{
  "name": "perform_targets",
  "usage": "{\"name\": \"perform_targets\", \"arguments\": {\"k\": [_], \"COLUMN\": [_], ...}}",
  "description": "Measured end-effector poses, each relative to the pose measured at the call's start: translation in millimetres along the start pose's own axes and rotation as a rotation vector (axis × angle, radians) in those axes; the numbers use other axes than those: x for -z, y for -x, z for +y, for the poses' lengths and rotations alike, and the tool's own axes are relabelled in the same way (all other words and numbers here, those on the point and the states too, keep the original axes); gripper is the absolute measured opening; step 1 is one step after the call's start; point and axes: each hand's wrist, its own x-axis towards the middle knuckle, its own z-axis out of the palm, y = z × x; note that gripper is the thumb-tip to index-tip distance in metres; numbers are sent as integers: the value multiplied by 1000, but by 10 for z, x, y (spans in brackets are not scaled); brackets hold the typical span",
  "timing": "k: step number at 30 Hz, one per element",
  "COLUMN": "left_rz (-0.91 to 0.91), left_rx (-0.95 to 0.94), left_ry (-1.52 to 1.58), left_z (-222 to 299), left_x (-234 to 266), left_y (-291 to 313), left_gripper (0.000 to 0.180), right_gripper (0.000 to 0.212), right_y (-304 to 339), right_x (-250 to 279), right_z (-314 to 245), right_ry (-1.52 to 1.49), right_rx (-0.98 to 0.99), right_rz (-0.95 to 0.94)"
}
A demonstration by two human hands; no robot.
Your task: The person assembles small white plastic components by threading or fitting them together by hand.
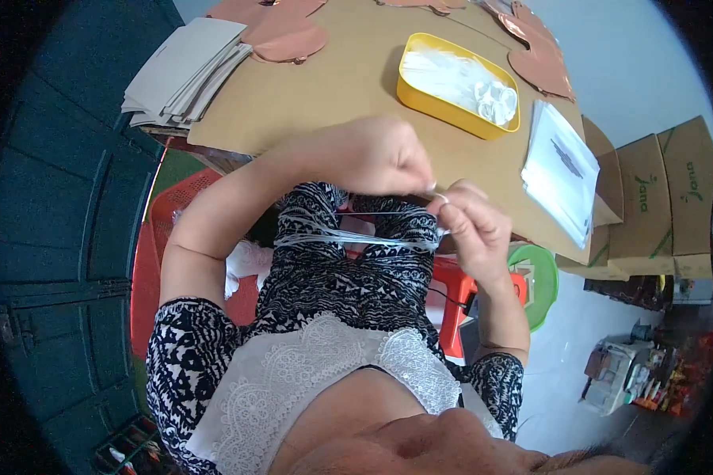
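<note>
Above my lap, at the table's near edge, my left hand (396, 162) and my right hand (477, 226) meet with fingers pinched. A short bit of thin white ribbon (441, 197) runs between their fingertips, and both hands grip it. Several pale ribbon strands (348, 237) stretch across my thighs, over the black-and-white patterned trousers. Some white material also shows just under my right fingers, but its ends are hidden. On the table beyond stands a yellow plastic bin (455, 118) that holds white strips and a small white roll (497, 103).
Flat rose-gold foil balloons (285, 36) lie on the brown table (325, 95). A stack of white sheets (184, 67) sits far left, and bagged white sheets (561, 170) lie right. Cardboard boxes (650, 198), a green basket (543, 285) and a red basket (154, 261) flank me.
</note>
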Motion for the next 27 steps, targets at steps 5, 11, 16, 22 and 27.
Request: {"name": "perform_targets", "arguments": {"k": [5,11,16,22,27], "left_rz": [13,-180,92,-76,-169], "left_rx": [-121,-29,27,-111,-79], "left_ry": [459,446,494,634,120], "left_z": [128,163,85,146,115], "left_x": [-92,-3,-19,100,51], "left_y": [43,87,58,161,103], "left_gripper": [19,30,29,36,50], "right_gripper": [18,20,22,20,22], "right_y": [4,14,18,19,-3], "right_x": [49,135,82,90,119], "right_z": [55,50,39,141,117], "right_ry": [68,83,51,22,-5], "right_rx": [27,63,47,39,61], "right_rz": [105,142,58,105,111]}}
